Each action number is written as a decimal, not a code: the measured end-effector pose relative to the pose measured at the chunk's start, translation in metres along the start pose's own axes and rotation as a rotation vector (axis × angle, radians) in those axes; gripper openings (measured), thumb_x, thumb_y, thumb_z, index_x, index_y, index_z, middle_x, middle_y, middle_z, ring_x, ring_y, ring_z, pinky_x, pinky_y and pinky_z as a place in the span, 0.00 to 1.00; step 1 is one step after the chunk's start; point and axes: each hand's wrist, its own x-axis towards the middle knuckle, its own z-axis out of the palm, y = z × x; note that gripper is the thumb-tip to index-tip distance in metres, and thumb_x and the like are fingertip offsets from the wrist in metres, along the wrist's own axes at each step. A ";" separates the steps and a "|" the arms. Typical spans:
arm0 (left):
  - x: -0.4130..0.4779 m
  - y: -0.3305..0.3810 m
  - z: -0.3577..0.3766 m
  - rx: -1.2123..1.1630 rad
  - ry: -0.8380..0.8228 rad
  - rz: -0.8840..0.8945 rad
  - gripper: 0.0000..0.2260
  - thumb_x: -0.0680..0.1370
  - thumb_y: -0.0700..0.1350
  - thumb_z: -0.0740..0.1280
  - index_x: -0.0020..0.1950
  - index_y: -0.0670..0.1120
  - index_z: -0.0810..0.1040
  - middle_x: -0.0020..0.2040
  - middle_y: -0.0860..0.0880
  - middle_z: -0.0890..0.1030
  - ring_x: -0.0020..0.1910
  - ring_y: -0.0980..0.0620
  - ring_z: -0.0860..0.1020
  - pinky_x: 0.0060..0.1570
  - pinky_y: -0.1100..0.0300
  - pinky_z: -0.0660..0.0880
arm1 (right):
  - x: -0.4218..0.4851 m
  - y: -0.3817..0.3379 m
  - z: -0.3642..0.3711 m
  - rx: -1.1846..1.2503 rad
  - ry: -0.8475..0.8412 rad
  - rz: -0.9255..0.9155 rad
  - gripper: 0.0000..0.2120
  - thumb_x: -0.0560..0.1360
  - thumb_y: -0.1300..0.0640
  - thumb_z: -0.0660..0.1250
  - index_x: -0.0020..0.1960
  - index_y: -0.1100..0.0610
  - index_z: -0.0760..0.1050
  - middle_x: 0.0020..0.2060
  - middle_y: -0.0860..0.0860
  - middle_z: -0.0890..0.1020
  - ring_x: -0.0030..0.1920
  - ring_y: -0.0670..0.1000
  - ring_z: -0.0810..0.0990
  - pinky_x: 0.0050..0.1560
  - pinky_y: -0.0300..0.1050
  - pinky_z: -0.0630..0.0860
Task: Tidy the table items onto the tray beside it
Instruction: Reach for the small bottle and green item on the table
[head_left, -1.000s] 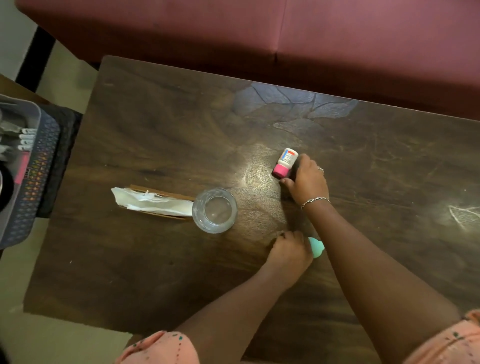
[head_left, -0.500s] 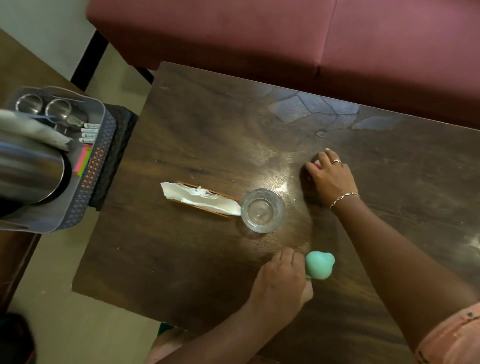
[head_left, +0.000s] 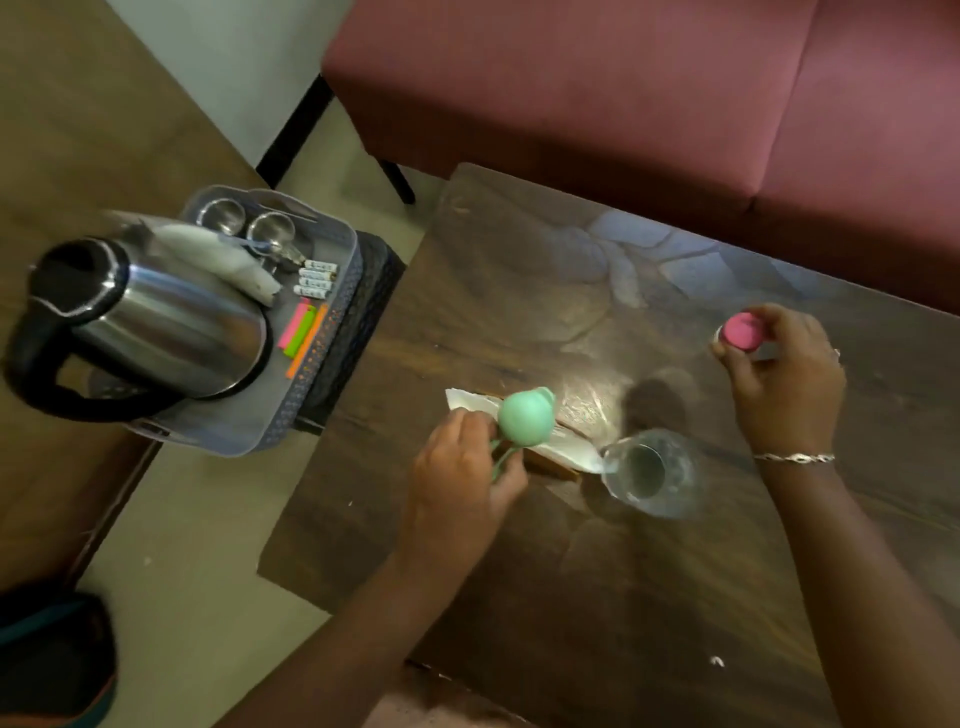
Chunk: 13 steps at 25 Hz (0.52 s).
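Note:
My left hand (head_left: 460, 467) grips a mint-green rounded item (head_left: 525, 419) by its thin stem, lifted above the dark wooden table (head_left: 519, 291). My right hand (head_left: 784, 379) holds a small bottle with a pink cap (head_left: 742, 329) up off the table at the right. A clear empty glass (head_left: 649, 472) stands between my hands. White tissue on a flat wooden piece (head_left: 563, 449) lies beside the glass, partly hidden by the green item. The grey tray (head_left: 311, 384) sits to the left of the table.
In the tray stand a steel kettle (head_left: 150, 322), two small steel cups (head_left: 244, 221), several white batteries (head_left: 314, 279), coloured lighters (head_left: 300, 332) and a white cloth. A maroon sofa (head_left: 623, 93) runs behind the table. Bare floor separates table and tray.
Both hands have lifted their items off the table. My left hand carried the green item left, over the tissue. The view swung left, bringing the whole tray into sight.

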 end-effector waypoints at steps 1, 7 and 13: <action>0.004 -0.021 -0.012 0.016 0.009 -0.043 0.11 0.64 0.41 0.75 0.39 0.41 0.75 0.35 0.46 0.77 0.32 0.48 0.77 0.30 0.64 0.67 | -0.004 -0.023 0.004 0.052 -0.008 -0.008 0.14 0.70 0.60 0.71 0.53 0.64 0.74 0.48 0.62 0.78 0.46 0.60 0.76 0.42 0.38 0.66; 0.019 -0.142 -0.065 0.113 0.087 -0.256 0.09 0.66 0.42 0.70 0.37 0.39 0.73 0.34 0.40 0.75 0.31 0.40 0.76 0.27 0.55 0.70 | -0.029 -0.152 0.057 0.219 -0.178 -0.113 0.13 0.69 0.62 0.72 0.52 0.63 0.75 0.47 0.58 0.77 0.43 0.46 0.71 0.42 0.21 0.65; 0.034 -0.246 -0.074 0.293 -0.117 -0.393 0.15 0.58 0.38 0.78 0.36 0.37 0.74 0.33 0.38 0.76 0.29 0.39 0.78 0.24 0.56 0.73 | -0.051 -0.251 0.142 0.288 -0.386 -0.283 0.14 0.69 0.63 0.71 0.53 0.60 0.75 0.48 0.55 0.79 0.45 0.46 0.73 0.41 0.34 0.68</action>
